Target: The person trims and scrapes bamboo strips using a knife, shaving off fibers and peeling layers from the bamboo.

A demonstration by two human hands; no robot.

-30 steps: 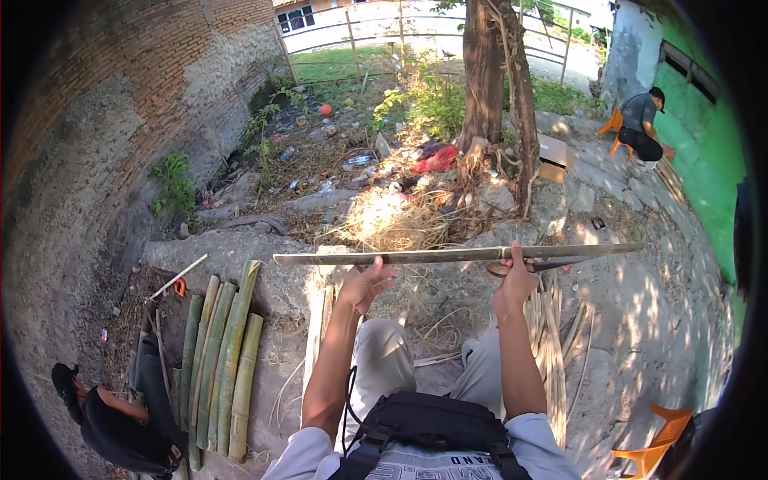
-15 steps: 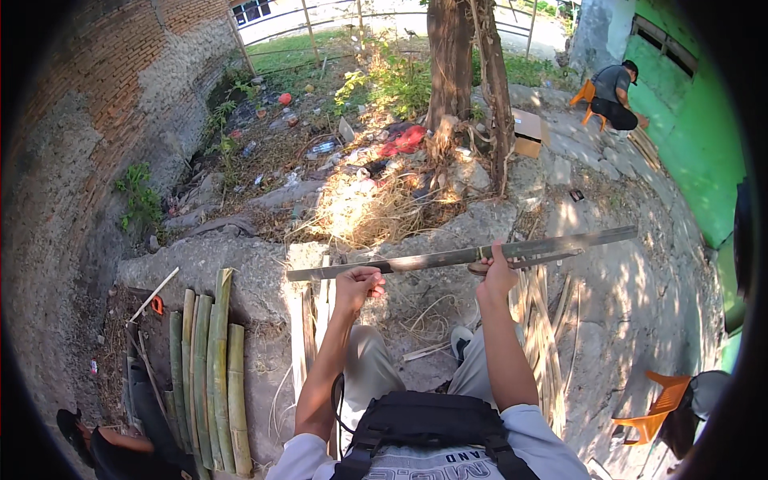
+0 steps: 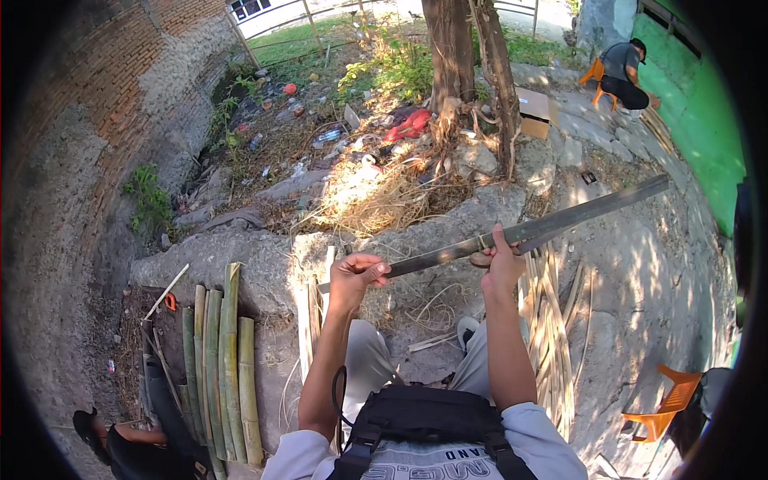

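A long, dark green bamboo strip (image 3: 592, 208) slants across in front of me, its right end higher and farther off. My right hand (image 3: 502, 264) is closed round it near the middle, thumb on top. That same hand also holds a knife; its brown wooden handle (image 3: 480, 260) pokes out left of the fingers, and its blade (image 3: 548, 238) lies along the strip's underside, partly hidden. My left hand (image 3: 358, 280) is closed at the strip's near left end, fingers curled, with a short bit of strip showing past it.
Thick bamboo poles (image 3: 232, 360) lie at left beside a person in black (image 3: 148, 452). Thin pale strips (image 3: 548, 344) are piled right of my legs. A low stone ledge (image 3: 232, 260) runs ahead, below a tree (image 3: 452, 64). Orange chairs (image 3: 668, 404) stand right; another person (image 3: 624, 72) sits far right.
The bamboo strip has tilted, its right end rising and its left end dropping. My left hand, before just under the strip, now overlaps its left end. My right hand keeps its hold.
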